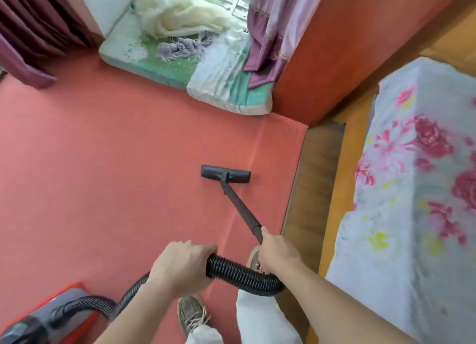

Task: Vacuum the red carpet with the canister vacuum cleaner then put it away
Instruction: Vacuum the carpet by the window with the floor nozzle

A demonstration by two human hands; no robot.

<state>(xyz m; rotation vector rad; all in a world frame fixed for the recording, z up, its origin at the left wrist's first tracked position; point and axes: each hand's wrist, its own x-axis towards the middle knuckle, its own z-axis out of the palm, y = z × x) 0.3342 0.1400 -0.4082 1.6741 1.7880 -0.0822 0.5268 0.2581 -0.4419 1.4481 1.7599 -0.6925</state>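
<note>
Red carpet (116,176): I see it covering most of the floor, from the curtains at the far side down to my feet; a faint seam runs along it near its right edge.
Bed (412,189): on my right, under a pale sheet with pink flowers, its wooden frame beside a strip of brown wooden floor (309,189).
Orange cabinet (347,47): it stands at the far right, at the carpet's corner.
Foam mat (164,70): it lies at the far edge of the carpet with crumpled cloths piled on it.
Canister vacuum cleaner (38,315): its grey and red body sits on the carpet at my lower left, partly out of view.
Hose (242,274): black and ribbed, it runs from the canister up through my left hand, then curves under my right wrist.
Wand (240,209): a dark tube slanting from my right hand down to the floor head.
Floor head (226,173): flat on the carpet ahead of me, just left of the seam.
Left hand (180,266): fingers curled around the hose, gripping it.
Right hand (277,253): wrapped around the wand's upper end, thumb lying along it.
Shoes (192,315): grey laced trainers, both on the carpet.
</note>
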